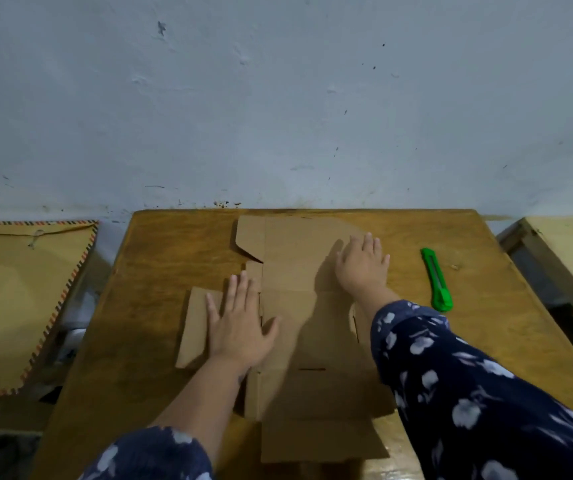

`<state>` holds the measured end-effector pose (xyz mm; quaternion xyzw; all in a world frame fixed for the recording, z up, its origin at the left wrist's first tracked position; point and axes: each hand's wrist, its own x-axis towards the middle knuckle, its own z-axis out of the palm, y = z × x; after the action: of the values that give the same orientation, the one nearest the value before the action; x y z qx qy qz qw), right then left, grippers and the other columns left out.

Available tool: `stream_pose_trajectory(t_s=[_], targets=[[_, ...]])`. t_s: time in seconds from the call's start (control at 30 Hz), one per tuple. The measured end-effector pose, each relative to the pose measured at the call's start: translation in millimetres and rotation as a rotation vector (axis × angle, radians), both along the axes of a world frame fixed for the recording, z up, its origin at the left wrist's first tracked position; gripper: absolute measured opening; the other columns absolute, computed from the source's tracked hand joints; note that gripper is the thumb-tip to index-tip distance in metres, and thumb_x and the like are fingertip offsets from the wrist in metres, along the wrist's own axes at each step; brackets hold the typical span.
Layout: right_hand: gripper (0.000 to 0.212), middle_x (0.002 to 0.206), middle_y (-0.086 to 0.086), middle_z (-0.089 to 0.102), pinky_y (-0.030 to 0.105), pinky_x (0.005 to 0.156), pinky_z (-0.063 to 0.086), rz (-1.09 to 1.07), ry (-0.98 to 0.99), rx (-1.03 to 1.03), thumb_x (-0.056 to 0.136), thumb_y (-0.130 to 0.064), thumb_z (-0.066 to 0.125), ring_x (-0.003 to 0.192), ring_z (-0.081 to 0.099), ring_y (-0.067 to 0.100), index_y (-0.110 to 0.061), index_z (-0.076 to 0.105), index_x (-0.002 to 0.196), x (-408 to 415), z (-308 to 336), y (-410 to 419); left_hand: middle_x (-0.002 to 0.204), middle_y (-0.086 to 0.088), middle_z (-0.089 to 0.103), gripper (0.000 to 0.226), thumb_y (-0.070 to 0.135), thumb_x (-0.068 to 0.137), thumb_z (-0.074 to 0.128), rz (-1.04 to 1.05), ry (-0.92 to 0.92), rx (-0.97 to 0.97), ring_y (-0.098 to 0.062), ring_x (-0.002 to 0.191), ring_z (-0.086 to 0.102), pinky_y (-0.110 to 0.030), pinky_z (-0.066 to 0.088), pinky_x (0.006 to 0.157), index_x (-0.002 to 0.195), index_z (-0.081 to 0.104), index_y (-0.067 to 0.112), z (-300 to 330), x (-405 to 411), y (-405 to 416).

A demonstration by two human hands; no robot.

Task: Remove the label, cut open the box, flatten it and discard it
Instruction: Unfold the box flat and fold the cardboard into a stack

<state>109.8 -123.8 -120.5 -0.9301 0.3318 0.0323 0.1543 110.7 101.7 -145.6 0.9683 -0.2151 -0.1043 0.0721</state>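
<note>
A brown cardboard box lies unfolded and flat on a wooden table, its flaps spread toward the wall and toward me. My left hand rests palm down with fingers spread on the left flap. My right hand presses flat on the far right part of the cardboard. A green utility knife lies on the table to the right of my right hand, apart from it. No label shows on the cardboard.
A pale blue wall stands right behind the table. A large tan envelope with a striped border lies to the left, lower than the table. A wooden frame or crate stands at the right.
</note>
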Motion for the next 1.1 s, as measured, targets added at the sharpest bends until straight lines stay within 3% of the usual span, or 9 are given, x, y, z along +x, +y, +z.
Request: stream_pose_trajectory(t_s=[0.2,0.43,0.67,0.9,1.1], targets=[[0.06,0.16,0.013,0.007,0.056,0.117,0.002,-0.041,0.045,0.024,0.099,-0.041,0.028,0.148,0.0,0.03,-0.012,0.016,0.151,17.9,-23.4,-21.6,0.157,0.005,-0.02,0.09,0.077,0.08,0.002,-0.038,-0.055,0.027,-0.015,0.143,-0.024,-0.053,-0.016,0.113,0.149,-0.014,0.021,-20.8,4.7,21.3],[0.054,0.158,0.011,0.018,0.05,0.118,-0.001,-0.027,-0.064,-0.037,0.1,-0.039,0.029,0.148,0.009,0.025,-0.014,0.03,0.147,15.3,-34.8,-19.3,0.159,0.006,-0.012,0.089,0.076,0.082,0.008,-0.02,-0.111,0.031,-0.015,0.145,-0.016,-0.054,-0.012,0.114,0.151,-0.006,0.021,-24.7,9.1,16.3],[0.064,0.154,0.01,0.03,0.046,0.118,0.013,-0.041,-0.097,0.019,0.096,-0.053,0.032,0.142,0.022,0.031,-0.014,0.029,0.148,13.4,-23.5,-19.6,0.159,0.004,-0.012,0.089,0.076,0.081,0.002,-0.013,-0.114,0.046,-0.016,0.145,-0.016,-0.056,-0.008,0.116,0.15,-0.009,0.021,-24.5,6.2,15.0],[0.066,0.141,0.0,0.052,0.049,0.109,0.025,-0.049,-0.233,0.316,0.092,-0.061,0.038,0.134,0.039,0.033,-0.031,0.023,0.149,12.0,-0.4,-18.2,0.159,0.003,-0.013,0.088,0.075,0.082,0.002,-0.016,-0.119,0.017,-0.014,0.145,-0.016,-0.053,-0.01,0.116,0.149,-0.014,0.02,-23.4,3.0,16.4],[0.057,0.134,-0.008,0.057,0.059,0.114,0.014,-0.116,-0.357,0.459,0.092,-0.046,0.053,0.129,0.047,0.023,-0.034,0.033,0.144,16.1,20.6,-18.2,0.158,0.002,-0.02,0.088,0.075,0.082,-0.002,-0.004,-0.099,0.028,-0.014,0.144,-0.022,-0.053,-0.012,0.116,0.148,-0.017,0.019,-22.0,1.4,18.4]])
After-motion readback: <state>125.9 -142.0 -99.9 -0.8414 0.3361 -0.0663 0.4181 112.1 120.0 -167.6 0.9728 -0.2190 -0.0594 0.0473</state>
